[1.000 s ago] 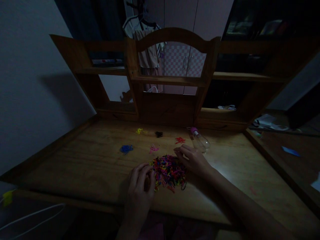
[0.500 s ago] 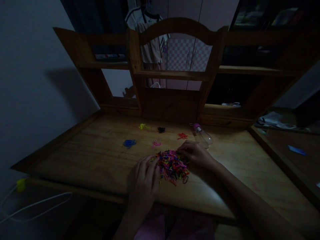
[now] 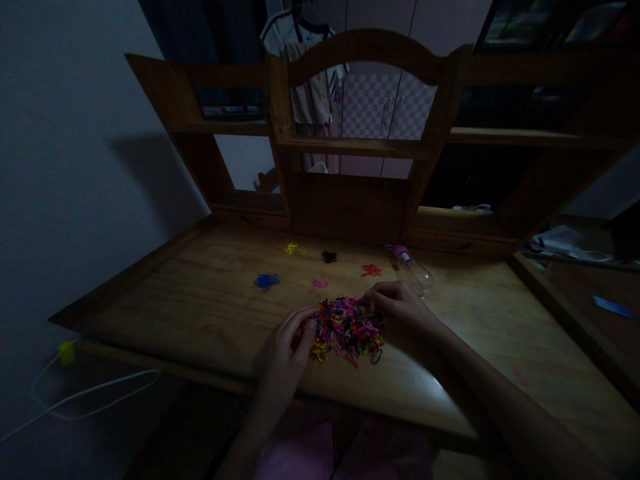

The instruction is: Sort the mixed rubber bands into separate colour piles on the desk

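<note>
A loose heap of small, many-coloured rubber bands point(image 3: 347, 328) lies near the desk's front edge. My left hand point(image 3: 286, 341) rests at the heap's left side, fingers stretched out and touching the bands, thumb a little apart. At the upper right of the heap, the fingertips of my right hand point(image 3: 396, 300) are pinched together; what they hold, if anything, is too small to see. Beyond the heap lie small sorted clusters: blue bands point(image 3: 267, 281), pink bands point(image 3: 319, 284), yellow bands point(image 3: 292, 249), black bands point(image 3: 329, 257) and red bands point(image 3: 371, 270).
A clear bulb-shaped bottle point(image 3: 417, 275) with a pink cap lies behind my right hand. The wooden desk point(image 3: 200, 293) has a shelf unit point(image 3: 350, 148) along its back. A white cable point(image 3: 100, 393) hangs at the lower left.
My left hand has drawn slightly back, its fingers now closer together at the heap's edge. My right hand remains at the upper right. The whole view has shifted a little.
</note>
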Demonstrator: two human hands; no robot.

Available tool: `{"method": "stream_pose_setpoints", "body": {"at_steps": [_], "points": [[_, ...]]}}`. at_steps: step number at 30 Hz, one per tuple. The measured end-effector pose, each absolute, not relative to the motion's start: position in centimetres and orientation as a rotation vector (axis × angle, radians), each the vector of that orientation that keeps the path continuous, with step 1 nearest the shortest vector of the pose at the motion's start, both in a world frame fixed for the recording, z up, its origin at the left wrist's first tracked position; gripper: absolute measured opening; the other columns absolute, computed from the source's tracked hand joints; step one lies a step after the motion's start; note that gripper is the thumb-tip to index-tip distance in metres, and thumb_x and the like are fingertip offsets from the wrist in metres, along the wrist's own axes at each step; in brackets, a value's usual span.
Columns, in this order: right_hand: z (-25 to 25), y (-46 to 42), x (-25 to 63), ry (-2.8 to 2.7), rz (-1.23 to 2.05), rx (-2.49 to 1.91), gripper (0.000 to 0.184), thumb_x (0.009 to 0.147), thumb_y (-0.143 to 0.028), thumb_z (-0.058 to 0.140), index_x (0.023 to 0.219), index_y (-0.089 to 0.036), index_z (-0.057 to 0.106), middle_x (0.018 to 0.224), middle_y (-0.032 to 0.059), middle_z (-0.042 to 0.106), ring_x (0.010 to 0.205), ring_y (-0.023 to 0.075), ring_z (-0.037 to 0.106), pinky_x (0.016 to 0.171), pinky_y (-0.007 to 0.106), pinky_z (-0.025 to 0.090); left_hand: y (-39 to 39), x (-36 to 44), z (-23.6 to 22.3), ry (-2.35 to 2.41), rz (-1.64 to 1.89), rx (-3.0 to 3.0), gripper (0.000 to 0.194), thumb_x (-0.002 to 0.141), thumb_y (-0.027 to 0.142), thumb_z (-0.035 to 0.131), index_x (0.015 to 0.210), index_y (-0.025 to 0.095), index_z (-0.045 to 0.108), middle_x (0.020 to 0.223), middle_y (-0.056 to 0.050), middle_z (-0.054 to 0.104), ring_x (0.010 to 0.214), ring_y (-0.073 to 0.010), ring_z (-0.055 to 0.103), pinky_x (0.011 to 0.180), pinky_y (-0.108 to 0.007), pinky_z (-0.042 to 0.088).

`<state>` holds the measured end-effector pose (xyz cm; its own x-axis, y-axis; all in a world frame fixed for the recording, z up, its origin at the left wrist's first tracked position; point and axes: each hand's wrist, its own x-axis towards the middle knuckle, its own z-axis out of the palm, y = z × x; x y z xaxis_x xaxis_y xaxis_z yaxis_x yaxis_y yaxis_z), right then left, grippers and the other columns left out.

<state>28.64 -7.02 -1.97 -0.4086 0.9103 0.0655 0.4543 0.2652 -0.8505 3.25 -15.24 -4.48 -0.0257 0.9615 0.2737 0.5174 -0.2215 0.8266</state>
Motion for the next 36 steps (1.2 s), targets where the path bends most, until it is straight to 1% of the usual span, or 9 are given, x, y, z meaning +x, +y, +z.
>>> {"method": "stream_pose_setpoints", "body": {"at_steps": [6, 12, 16, 19, 24, 28, 30, 33, 36], "points": [[-2.2, -6.4, 29.2, -1.860, 1.124, -1.167, 0.035, 0.090, -0.037, 0.049, 0.068, -0.015, 0.064, 0.072, 0.0048, 0.066, 0.071, 0.0171, 0.060, 0.070, 0.028, 0.044, -14.0, 3.5, -4.6, 1.628, 1.216, 1.911, 0.020, 0.087, 0.028, 0.055, 0.103, 0.025, 0.067, 0.110, -0.004, 0.062, 0.104, -0.0189, 0.060, 0.093, -0.031, 0.048], [-2.6, -5.9, 29.7, -1.807, 1.167, -1.157, 0.034, 0.090, -0.039, 0.049, 0.070, -0.016, 0.063, 0.068, 0.0042, 0.065, 0.067, 0.0164, 0.059, 0.067, 0.028, 0.042, -12.6, 3.6, -5.4, 1.684, 1.110, 2.027, 0.024, 0.080, 0.038, 0.065, 0.101, 0.026, 0.069, 0.105, -0.005, 0.059, 0.099, -0.0204, 0.059, 0.088, -0.033, 0.050], [-2.7, -6.0, 29.7, -1.769, 1.210, -1.153, 0.034, 0.090, -0.041, 0.048, 0.071, -0.016, 0.063, 0.066, 0.0042, 0.066, 0.065, 0.0165, 0.059, 0.065, 0.028, 0.043, -12.4, 3.5, -5.8, 1.610, 1.153, 2.045, 0.016, 0.080, 0.035, 0.067, 0.092, 0.026, 0.071, 0.101, -0.004, 0.060, 0.096, -0.0191, 0.059, 0.086, -0.031, 0.050], [-2.5, -6.1, 29.6, -1.777, 1.236, -1.135, 0.034, 0.090, -0.041, 0.048, 0.071, -0.016, 0.062, 0.070, 0.0051, 0.067, 0.068, 0.0174, 0.060, 0.068, 0.029, 0.044, -12.4, 3.4, -5.7, 1.581, 1.155, 2.017, 0.010, 0.082, 0.030, 0.064, 0.088, 0.025, 0.070, 0.098, -0.003, 0.061, 0.094, -0.0177, 0.060, 0.085, -0.029, 0.049], [-2.3, -6.2, 29.6, -1.800, 1.221, -1.152, 0.032, 0.089, -0.039, 0.049, 0.070, -0.016, 0.061, 0.073, 0.0055, 0.068, 0.072, 0.0182, 0.062, 0.070, 0.029, 0.045, -12.7, 3.3, -5.4, 1.547, 1.134, 2.000, 0.012, 0.085, 0.028, 0.061, 0.093, 0.024, 0.068, 0.099, -0.003, 0.062, 0.096, -0.0174, 0.060, 0.086, -0.029, 0.048], [-2.4, -6.2, 29.6, -1.817, 1.205, -1.168, 0.032, 0.089, -0.040, 0.049, 0.073, -0.016, 0.063, 0.075, 0.0060, 0.067, 0.073, 0.0184, 0.062, 0.070, 0.029, 0.045, -12.9, 3.4, -5.2, 1.571, 1.147, 1.957, 0.028, 0.083, 0.031, 0.064, 0.111, 0.026, 0.063, 0.106, -0.004, 0.062, 0.099, -0.0181, 0.060, 0.088, -0.030, 0.049], [-2.4, -6.2, 29.6, -1.821, 1.189, -1.192, 0.032, 0.088, -0.040, 0.049, 0.073, -0.016, 0.063, 0.075, 0.0063, 0.067, 0.073, 0.0184, 0.061, 0.068, 0.029, 0.045, -13.1, 3.5, -4.9, 1.590, 1.170, 1.951, 0.032, 0.083, 0.033, 0.063, 0.114, 0.027, 0.062, 0.108, -0.004, 0.062, 0.102, -0.0184, 0.060, 0.089, -0.030, 0.048], [-2.4, -6.2, 29.6, -1.832, 1.176, -1.188, 0.033, 0.089, -0.040, 0.048, 0.070, -0.016, 0.062, 0.076, 0.0062, 0.068, 0.073, 0.0181, 0.061, 0.069, 0.029, 0.045, -13.5, 3.6, -4.3, 1.686, 1.208, 1.960, 0.028, 0.085, 0.032, 0.060, 0.113, 0.026, 0.062, 0.108, -0.004, 0.061, 0.102, -0.0185, 0.060, 0.089, -0.030, 0.048], [-2.2, -6.2, 29.6, -1.853, 1.178, -1.164, 0.034, 0.089, -0.040, 0.048, 0.068, -0.016, 0.061, 0.072, 0.0052, 0.066, 0.070, 0.0173, 0.059, 0.069, 0.029, 0.044, -14.0, 3.6, -3.8, 1.792, 1.138, 1.997, 0.021, 0.087, 0.029, 0.058, 0.106, 0.023, 0.065, 0.100, -0.005, 0.061, 0.096, -0.0200, 0.061, 0.086, -0.032, 0.048]]}}
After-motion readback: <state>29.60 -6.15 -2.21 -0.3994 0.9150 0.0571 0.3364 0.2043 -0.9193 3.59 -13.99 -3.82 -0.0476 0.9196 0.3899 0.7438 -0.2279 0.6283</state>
